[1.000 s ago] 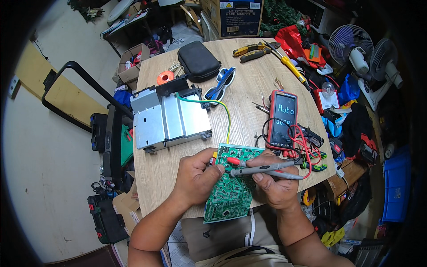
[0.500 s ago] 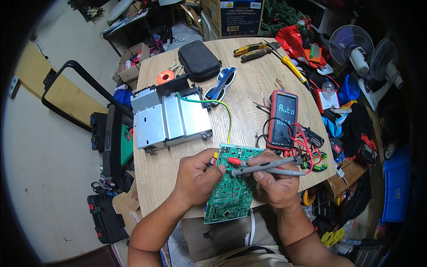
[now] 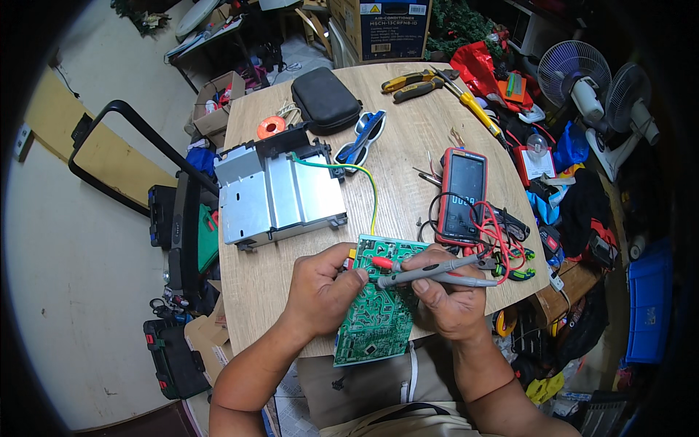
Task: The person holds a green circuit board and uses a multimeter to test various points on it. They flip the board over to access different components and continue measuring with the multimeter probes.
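A green circuit board (image 3: 378, 328) is tilted up over the table's near edge, its soldered side facing me. My left hand (image 3: 325, 291) grips the board by its left edge, thumb on the face. Two grey multimeter probes (image 3: 426, 272), one with a red tip end, lie crossed in my right hand (image 3: 453, 298), whose fingers are closed around them at the board's right edge. Their tips are over the upper part of the board; exact contact is too small to make out. Beyond my right hand lies a red multimeter (image 3: 464, 197), joined to the probes by leads. A green-yellow wire (image 3: 376, 193) runs from the board to a metal housing (image 3: 280, 189).
On the wooden table (image 3: 397, 197) lie a black zip case (image 3: 326, 100), a solder spool (image 3: 271, 126), white-blue glasses (image 3: 362, 142), pliers (image 3: 415, 85) and a yellow soldering iron (image 3: 477, 109). Two fans (image 3: 575, 73) and piled goods stand at the right.
The multimeter's upper display text has gone dark, leaving only the lower digits. Both probes and my right hand have shifted slightly left; the left hand and board hardly move.
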Demonstrator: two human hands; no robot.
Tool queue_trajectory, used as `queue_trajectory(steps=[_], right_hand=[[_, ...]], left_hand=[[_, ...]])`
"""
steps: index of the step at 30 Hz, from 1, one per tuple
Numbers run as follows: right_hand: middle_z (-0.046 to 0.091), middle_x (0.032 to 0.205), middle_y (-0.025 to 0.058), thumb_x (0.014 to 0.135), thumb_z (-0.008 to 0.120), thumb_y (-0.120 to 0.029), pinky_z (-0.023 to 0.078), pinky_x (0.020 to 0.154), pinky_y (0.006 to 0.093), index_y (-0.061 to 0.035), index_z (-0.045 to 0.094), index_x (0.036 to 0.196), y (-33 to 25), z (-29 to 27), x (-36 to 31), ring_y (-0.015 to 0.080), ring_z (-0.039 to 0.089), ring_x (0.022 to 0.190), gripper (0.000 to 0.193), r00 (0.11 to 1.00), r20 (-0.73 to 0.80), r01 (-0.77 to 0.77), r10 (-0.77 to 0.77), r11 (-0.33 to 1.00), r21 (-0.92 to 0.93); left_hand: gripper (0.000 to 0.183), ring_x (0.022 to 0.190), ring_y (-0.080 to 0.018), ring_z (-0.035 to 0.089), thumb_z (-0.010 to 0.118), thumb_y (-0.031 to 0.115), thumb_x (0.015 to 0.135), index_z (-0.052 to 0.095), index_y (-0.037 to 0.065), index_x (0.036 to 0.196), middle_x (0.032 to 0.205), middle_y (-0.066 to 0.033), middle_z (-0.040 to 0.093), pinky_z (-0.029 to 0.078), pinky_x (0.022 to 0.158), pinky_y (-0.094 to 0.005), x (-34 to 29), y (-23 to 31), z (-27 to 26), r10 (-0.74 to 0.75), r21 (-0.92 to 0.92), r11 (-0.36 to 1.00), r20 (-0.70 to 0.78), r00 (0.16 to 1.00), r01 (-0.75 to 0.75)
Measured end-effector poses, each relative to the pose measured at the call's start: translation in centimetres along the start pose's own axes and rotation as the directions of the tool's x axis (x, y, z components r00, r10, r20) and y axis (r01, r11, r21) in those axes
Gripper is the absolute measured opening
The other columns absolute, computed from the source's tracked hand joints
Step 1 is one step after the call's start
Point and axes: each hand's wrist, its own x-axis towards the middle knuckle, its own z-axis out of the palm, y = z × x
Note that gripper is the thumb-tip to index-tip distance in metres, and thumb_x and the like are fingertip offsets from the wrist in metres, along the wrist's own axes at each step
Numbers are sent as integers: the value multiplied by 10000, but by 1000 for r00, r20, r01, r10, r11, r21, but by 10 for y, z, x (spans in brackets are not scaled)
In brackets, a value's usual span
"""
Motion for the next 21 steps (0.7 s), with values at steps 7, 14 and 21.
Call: queue_trajectory(steps=[7,14,21], right_hand=[[724,988,141,984,687,-74,541,755,310,47,713,1162,-1,-1,-1,161,672,839,217,1000,4,-24,24,1000,8],[726,978,140,986,688,-79,542,754,313,44,713,1160,-1,0,0,162,671,837,215,1000,2,-2,2,1000,1],[730,988,141,987,690,-78,543,755,308,42,714,1159,-2,-1,0,165,677,847,211,1000,6,2,-2,1000,-31]], left_hand=[[359,862,-78,628,577,138,932,681,-48,1220,1005,-45,727,510,789,-247,0,2,1,-13,15,1000,-2,1000,13],[348,834,-73,620,588,151,934,687,-46,1203,980,-41,722,503,763,-242,0,4,1,-1,24,1000,-12,1000,1],[298,757,-64,627,625,124,945,711,-11,1196,857,-34,732,525,687,-268,1,2,2,64,9,998,-34,997,-64]])
